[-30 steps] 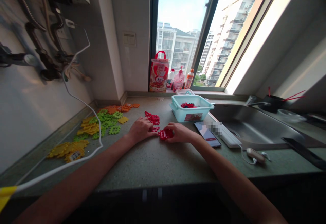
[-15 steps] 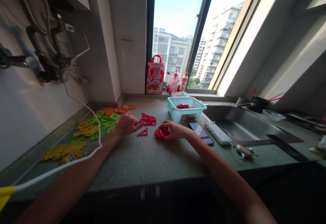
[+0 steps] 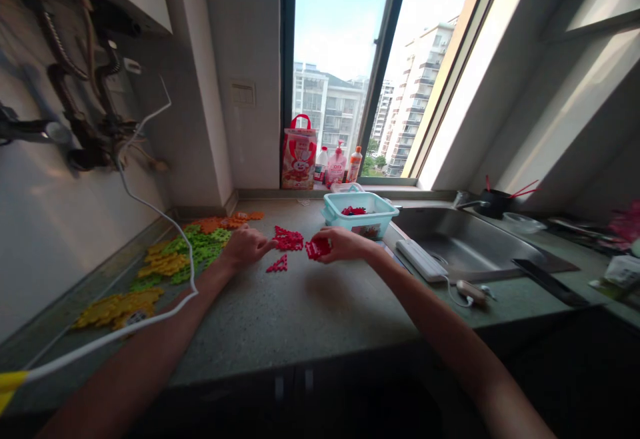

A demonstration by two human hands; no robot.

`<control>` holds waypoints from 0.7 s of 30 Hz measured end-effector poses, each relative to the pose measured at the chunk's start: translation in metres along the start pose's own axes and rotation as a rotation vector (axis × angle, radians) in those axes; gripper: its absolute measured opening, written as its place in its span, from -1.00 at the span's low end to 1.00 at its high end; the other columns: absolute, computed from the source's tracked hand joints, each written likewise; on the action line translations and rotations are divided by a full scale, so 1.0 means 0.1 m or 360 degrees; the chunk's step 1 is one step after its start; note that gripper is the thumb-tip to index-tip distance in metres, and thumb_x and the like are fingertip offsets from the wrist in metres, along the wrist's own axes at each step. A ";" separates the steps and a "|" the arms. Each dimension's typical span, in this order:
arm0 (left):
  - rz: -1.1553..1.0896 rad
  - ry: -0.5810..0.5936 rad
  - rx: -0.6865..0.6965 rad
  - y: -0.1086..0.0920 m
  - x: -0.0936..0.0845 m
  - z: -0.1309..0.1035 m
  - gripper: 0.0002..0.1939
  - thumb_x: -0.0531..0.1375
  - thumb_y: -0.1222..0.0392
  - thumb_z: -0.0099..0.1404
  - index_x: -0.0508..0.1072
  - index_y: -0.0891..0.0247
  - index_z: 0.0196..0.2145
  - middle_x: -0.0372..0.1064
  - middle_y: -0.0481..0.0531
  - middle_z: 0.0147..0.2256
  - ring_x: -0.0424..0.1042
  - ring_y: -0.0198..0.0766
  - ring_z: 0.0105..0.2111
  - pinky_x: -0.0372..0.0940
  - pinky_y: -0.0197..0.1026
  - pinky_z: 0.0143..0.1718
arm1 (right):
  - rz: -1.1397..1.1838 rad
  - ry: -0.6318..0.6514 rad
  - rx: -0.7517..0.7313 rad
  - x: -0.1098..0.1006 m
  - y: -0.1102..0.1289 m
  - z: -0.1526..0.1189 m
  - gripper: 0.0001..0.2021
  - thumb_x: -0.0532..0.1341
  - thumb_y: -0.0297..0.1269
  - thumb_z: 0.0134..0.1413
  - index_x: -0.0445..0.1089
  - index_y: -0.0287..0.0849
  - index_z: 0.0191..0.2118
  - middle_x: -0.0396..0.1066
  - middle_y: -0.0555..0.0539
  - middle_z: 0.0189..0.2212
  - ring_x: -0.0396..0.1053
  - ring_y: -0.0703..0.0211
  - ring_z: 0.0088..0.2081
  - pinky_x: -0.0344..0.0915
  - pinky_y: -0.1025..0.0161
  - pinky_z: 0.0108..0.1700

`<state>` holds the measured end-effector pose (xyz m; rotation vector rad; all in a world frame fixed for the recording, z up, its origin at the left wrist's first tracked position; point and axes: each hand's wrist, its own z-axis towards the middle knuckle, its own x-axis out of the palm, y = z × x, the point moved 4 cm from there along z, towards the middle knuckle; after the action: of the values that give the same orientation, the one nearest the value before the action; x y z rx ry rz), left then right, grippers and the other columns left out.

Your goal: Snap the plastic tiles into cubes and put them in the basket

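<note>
My right hand (image 3: 340, 244) grips a small stack of red pieces (image 3: 318, 248), lifted a little above the grey-green counter (image 3: 280, 319). My left hand (image 3: 246, 247) is on the left, its index finger reaching toward a red pile (image 3: 289, 238); its other fingers look curled, and I cannot make out anything in them. A small red triangular piece (image 3: 277, 264) lies just in front of that pile. Behind my right hand stands a light blue basket (image 3: 383, 216) with red pieces inside.
Green (image 3: 200, 246), yellow (image 3: 117, 307) and orange pieces (image 3: 225, 221) lie at the left, near a white cable (image 3: 165, 316). A power strip (image 3: 421, 260) lies beside the sink (image 3: 470, 236). A red bag (image 3: 299, 158) and bottles stand by the window.
My right hand has raised the red stack off the counter and now covers more of the phone and basket. My left hand has barely moved. The view has shifted slightly.
</note>
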<state>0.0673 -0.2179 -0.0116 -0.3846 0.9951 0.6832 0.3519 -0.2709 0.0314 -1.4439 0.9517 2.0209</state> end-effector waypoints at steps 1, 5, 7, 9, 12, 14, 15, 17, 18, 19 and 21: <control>-0.0003 -0.0008 0.0003 0.00 0.00 0.00 -0.27 -0.08 -0.28 0.53 0.48 0.22 -0.59 0.48 0.08 -0.52 0.41 -0.14 -0.40 0.17 -0.08 -0.12 | -0.0020 -0.0088 0.0056 -0.19 -0.12 -0.01 -0.53 0.44 -0.16 -0.02 0.55 -0.14 0.05 0.56 -0.04 -0.16 0.46 0.15 -0.24 0.33 0.28 -0.14; -0.0002 -0.0075 -0.0008 0.01 0.01 0.03 -0.34 -0.09 -0.25 0.54 0.54 0.21 -0.45 0.55 0.11 -0.38 0.45 -0.07 -0.24 0.22 -0.05 -0.06 | -0.0240 -0.0264 0.0442 -0.95 -0.83 -0.02 -0.62 0.36 -0.08 0.09 0.56 -0.20 -0.03 0.59 -0.09 -0.21 0.48 0.10 -0.21 0.31 0.27 -0.16; 0.0004 -0.0108 -0.0040 0.02 0.03 0.04 -0.40 -0.07 -0.20 0.55 0.55 0.20 -0.38 0.57 0.12 -0.33 0.45 -0.06 -0.19 0.23 -0.04 -0.04 | -0.0507 -0.0154 0.0830 -1.15 -1.19 -0.03 -0.63 0.37 -0.01 0.06 0.60 -0.16 -0.11 0.60 -0.11 -0.23 0.49 0.08 -0.20 0.28 0.28 -0.21; 0.0029 -0.0127 -0.0076 0.02 0.06 0.05 -0.48 -0.05 -0.10 0.56 0.56 0.21 -0.32 0.57 0.14 -0.29 0.45 -0.04 -0.16 0.25 -0.03 -0.04 | -0.0611 -0.0078 0.1012 -1.22 -1.42 -0.03 -0.66 0.41 -0.02 0.00 0.62 -0.19 -0.21 0.60 -0.15 -0.30 0.50 0.03 -0.24 0.28 0.25 -0.25; 0.0081 -0.0121 -0.0111 0.03 0.10 0.06 -0.63 0.02 0.06 0.52 0.57 0.22 -0.27 0.58 0.15 -0.24 0.45 -0.03 -0.14 0.28 -0.01 -0.04 | -0.0620 -0.0013 0.1070 -1.18 -1.55 -0.02 -0.76 0.45 -0.13 -0.07 0.61 -0.24 -0.38 0.55 -0.18 -0.45 0.50 -0.01 -0.34 0.31 0.19 -0.30; 0.0090 -0.0095 -0.0123 0.05 0.14 0.05 -0.73 0.07 0.15 0.48 0.58 0.21 -0.22 0.58 0.14 -0.21 0.45 -0.02 -0.10 0.29 0.01 0.00 | -0.0611 -0.0005 0.1041 -1.17 -1.54 -0.01 -0.80 0.46 -0.18 -0.06 0.61 -0.24 -0.40 0.55 -0.19 -0.47 0.50 -0.02 -0.35 0.34 0.16 -0.29; 0.0082 -0.0077 -0.0129 0.06 0.16 0.05 -0.76 0.10 0.18 0.46 0.58 0.21 -0.19 0.58 0.13 -0.18 0.45 -0.02 -0.07 0.28 0.02 0.03 | -0.0613 -0.0029 0.1008 -1.17 -1.51 0.00 -0.79 0.47 -0.19 -0.05 0.63 -0.25 -0.35 0.57 -0.21 -0.42 0.51 -0.05 -0.31 0.36 0.15 -0.25; 0.0049 -0.0027 -0.0127 0.08 0.21 0.05 -0.77 0.13 0.22 0.44 0.59 0.20 -0.09 0.58 0.13 -0.10 0.45 -0.03 -0.02 0.28 0.03 0.10 | -0.0635 -0.0135 0.0918 -1.17 -1.36 0.05 -0.67 0.47 -0.17 -0.02 0.63 -0.25 -0.15 0.60 -0.29 -0.20 0.50 -0.17 -0.12 0.39 0.08 -0.09; 0.0034 0.0003 -0.0122 0.08 0.23 0.05 -0.75 0.13 0.23 0.44 0.59 0.20 -0.04 0.57 0.13 -0.06 0.44 -0.03 0.00 0.27 0.04 0.11 | -0.0645 -0.0217 0.0844 -1.14 -1.25 0.09 -0.59 0.45 -0.16 0.02 0.60 -0.25 -0.03 0.57 -0.34 -0.08 0.46 -0.23 0.00 0.37 0.03 0.01; 0.0021 0.0038 -0.0110 0.08 0.26 0.05 -0.72 0.13 0.23 0.45 0.58 0.19 0.01 0.56 0.13 -0.03 0.44 -0.04 0.02 0.28 0.03 0.12 | -0.0646 -0.0297 0.0753 -1.08 -1.11 0.14 -0.54 0.42 -0.14 0.09 0.54 -0.24 0.09 0.52 -0.36 0.04 0.40 -0.27 0.11 0.33 -0.03 0.11; -0.0008 0.0114 -0.0067 0.07 0.31 0.05 -0.67 0.11 0.23 0.47 0.56 0.13 0.09 0.55 0.11 0.00 0.44 -0.05 0.02 0.29 0.01 0.11 | -0.0595 -0.0449 0.0483 -0.84 -0.76 0.28 -0.54 0.28 -0.18 0.28 0.43 -0.20 0.24 0.43 -0.35 0.18 0.30 -0.21 0.24 0.22 -0.06 0.27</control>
<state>0.0771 -0.1997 -0.0354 -0.4510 1.0485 0.6904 0.4173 -0.1992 0.0965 -1.0491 0.7619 1.6661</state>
